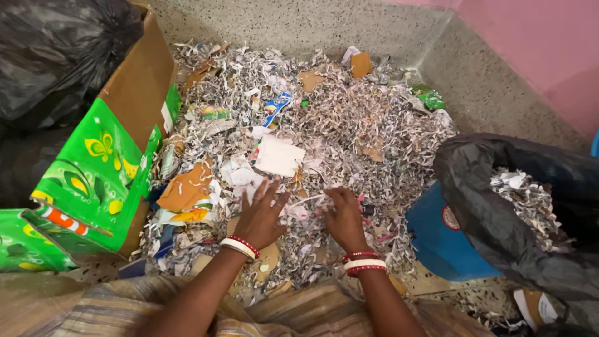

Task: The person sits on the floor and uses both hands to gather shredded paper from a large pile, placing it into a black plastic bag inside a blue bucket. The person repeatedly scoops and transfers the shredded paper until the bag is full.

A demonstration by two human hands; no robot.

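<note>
- Head view, looking down: broad heap of shredded grey-white paper strips [337,118] covers the speckled stone floor [493,87] up to the corner where it meets the pink wall [536,37].
- Green printed cardboard carton [93,181], flaps open, lies tilted at the heap's left edge; black plastic bag [56,56] behind it.
- Second black plastic bag [499,212], mouth open, sits at right, partly filled with the same shreds.
- Flat blue sheet [437,240] lies just beside that bag, touching the heap.
- Torn brown card piece [184,187] and white square paper scrap [279,156] lie on the shreds.
- Left hand [259,215]: fingers spread wide, palm down on the shreds just below the white scrap; holds nothing.
- Right hand [343,215]: fingers curled into the shreds; whether it pinches any cannot be told.
- Both wrists carry red and white bangles [240,246].
</note>
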